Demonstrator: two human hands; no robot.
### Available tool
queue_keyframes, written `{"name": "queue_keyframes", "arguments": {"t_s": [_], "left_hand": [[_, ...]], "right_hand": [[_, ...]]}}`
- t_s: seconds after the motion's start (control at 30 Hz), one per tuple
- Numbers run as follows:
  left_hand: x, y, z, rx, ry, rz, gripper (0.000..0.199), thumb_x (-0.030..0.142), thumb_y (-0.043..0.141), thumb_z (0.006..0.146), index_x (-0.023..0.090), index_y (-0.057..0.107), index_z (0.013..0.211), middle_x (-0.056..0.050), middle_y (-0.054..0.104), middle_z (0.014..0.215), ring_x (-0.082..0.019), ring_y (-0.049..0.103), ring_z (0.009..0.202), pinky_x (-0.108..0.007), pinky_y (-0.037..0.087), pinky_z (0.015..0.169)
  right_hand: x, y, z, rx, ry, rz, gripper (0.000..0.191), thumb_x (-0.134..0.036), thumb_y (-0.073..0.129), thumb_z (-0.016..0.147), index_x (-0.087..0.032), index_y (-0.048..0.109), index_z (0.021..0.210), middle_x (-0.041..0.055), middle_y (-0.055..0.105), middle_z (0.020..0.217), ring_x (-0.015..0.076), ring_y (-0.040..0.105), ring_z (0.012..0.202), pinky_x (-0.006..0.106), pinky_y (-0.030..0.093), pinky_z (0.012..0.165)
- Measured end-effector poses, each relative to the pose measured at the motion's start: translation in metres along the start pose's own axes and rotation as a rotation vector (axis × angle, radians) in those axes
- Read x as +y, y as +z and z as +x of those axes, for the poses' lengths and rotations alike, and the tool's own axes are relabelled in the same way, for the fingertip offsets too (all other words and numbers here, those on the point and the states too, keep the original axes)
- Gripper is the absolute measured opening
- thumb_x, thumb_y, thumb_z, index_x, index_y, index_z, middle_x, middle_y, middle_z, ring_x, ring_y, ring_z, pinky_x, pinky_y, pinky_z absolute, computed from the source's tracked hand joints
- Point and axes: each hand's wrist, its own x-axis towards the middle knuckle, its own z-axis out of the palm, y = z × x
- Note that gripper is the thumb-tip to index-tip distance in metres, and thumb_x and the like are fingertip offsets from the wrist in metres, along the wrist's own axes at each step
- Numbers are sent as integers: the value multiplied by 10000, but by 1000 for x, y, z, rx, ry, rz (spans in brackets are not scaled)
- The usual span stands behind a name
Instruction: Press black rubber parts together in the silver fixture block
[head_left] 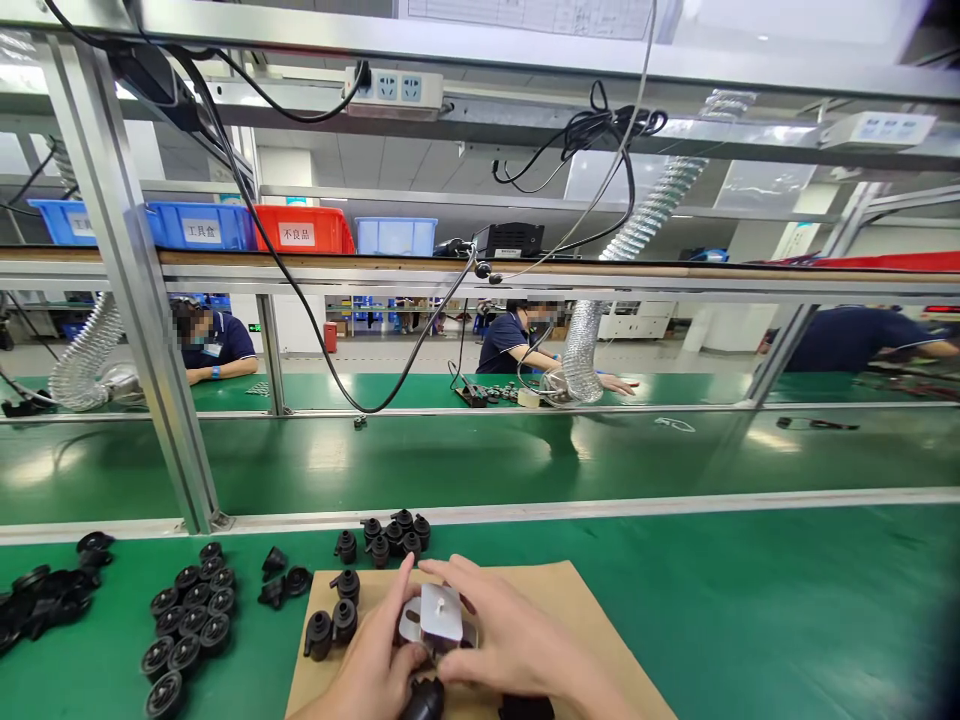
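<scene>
Between both hands is a silver metal block with a flat square top and a small white pin (441, 612). My left hand (375, 645) grips its left side, thumb at the near edge. Curled around the right side is my right hand (510, 630), fingers at the far edge and thumb in front. Below the block lies a black plastic part (424, 700), partly cut off by the frame. A second dark piece (526, 708) shows under my right wrist. Black spouted housings (345, 620) stand on the cardboard sheet (585, 640) left of my hands.
More black housings (394, 535) stand beyond the cardboard. Round black parts (191, 620) lie in rows on the left of the green table (787, 600), beside a dark pile (49, 595). A metal post (142, 300) rises at left; a black cable (300, 300) hangs ahead. Co-workers (510, 340) sit opposite.
</scene>
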Motion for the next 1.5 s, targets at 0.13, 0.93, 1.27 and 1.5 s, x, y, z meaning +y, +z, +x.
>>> {"name": "queue_keyframes", "arguments": {"t_s": [0.13,0.93,1.27,1.5], "left_hand": [[5,-4,2,-122,36,-39,1030,81,615,884,399,101,1718,-31,545,1624,-279,537,1453,-465,374,1268],[23,-8,4,-133,-90,-26,1622,223,1036,562,356,-112,1701,-83,630,1503,-359,561,1339,-509,372,1227],[28,-20,7,-320,-95,-144,1623,223,1020,599,291,-182,1688,-157,500,1640,-370,477,1498,-550,319,1285],[41,6,-2,55,-164,-53,1567,32,960,549,356,-32,1718,-74,640,1457,-345,582,1339,-511,405,1223]], "right_hand": [[24,-25,-1,-68,-15,220,883,-202,887,645,-282,623,1484,58,715,1243,299,638,1103,402,498,1012],[7,-26,-1,-101,-137,160,619,-123,799,705,-314,752,1292,17,725,1162,259,615,1053,362,483,948],[14,-11,4,-249,-196,248,600,-229,888,736,-308,708,1302,31,691,1262,302,550,1236,451,428,1109],[0,5,1,-61,-174,5,673,-30,680,633,-324,616,1234,-24,668,1235,265,479,1094,439,374,1038]]}}
